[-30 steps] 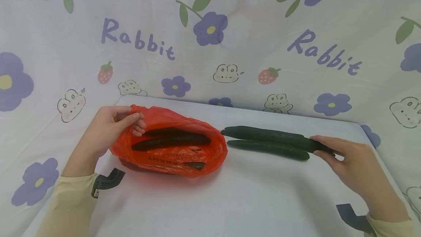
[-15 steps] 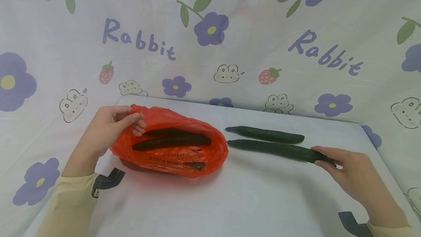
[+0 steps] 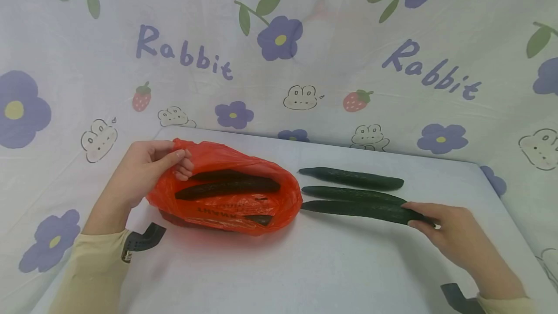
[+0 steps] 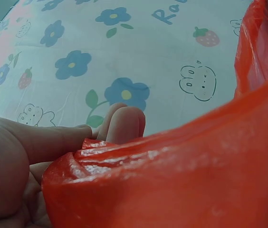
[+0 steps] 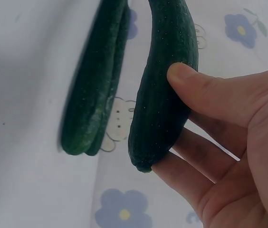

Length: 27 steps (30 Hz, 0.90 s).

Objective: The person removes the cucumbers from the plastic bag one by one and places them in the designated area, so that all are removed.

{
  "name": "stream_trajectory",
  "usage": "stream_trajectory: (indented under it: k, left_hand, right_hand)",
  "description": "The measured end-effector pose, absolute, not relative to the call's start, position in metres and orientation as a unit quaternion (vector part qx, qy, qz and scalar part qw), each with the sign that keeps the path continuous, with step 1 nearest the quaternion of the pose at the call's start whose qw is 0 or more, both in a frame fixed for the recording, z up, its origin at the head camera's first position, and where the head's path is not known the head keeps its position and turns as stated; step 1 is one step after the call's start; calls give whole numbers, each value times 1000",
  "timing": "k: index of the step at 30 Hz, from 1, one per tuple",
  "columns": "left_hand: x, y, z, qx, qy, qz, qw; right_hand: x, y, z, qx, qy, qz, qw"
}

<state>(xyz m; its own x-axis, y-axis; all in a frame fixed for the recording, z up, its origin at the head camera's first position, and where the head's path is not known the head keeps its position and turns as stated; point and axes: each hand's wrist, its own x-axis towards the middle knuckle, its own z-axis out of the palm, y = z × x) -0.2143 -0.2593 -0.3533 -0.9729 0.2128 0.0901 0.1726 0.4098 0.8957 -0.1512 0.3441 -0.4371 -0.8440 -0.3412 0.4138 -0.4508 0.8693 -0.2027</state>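
Observation:
My left hand (image 3: 146, 171) pinches the rim of a red plastic bag (image 3: 285, 210) at its left side; up close, the left wrist view shows the bunched plastic (image 4: 110, 166) between thumb and fingers. Dark cucumbers (image 3: 231, 188) lie inside the bag, whose mouth gapes toward me. To the right, my right hand (image 3: 453, 236) grips the right end of a long green cucumber (image 3: 357, 210), thumb on one side and fingers on the other. In the right wrist view this cucumber (image 5: 160, 104) is raised above two more. Its far tip reaches the bag's right edge.
Two other cucumbers, a far one (image 3: 353, 179) and a middle one (image 3: 348, 193), lie side by side on the white table (image 3: 279, 275). A patterned cloth (image 3: 331, 62) hangs behind the table's back edge.
My right hand has carried the held cucumber toward me, from over the far cucumber, past the middle one, to its near side. My left hand and the bag have stayed in place.

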Motion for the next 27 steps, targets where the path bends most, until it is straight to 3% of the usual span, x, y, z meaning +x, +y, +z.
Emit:
stream_trajectory:
  k: [10,27]
  left_hand:
    - [-215,-259,-354,114,836,536,22]
    - [-216,-259,-354,107,833,542,30]
  right_hand:
    - [-162,347,-453,234,-942,148,190]
    - [-174,350,-469,180,-962,184,95]
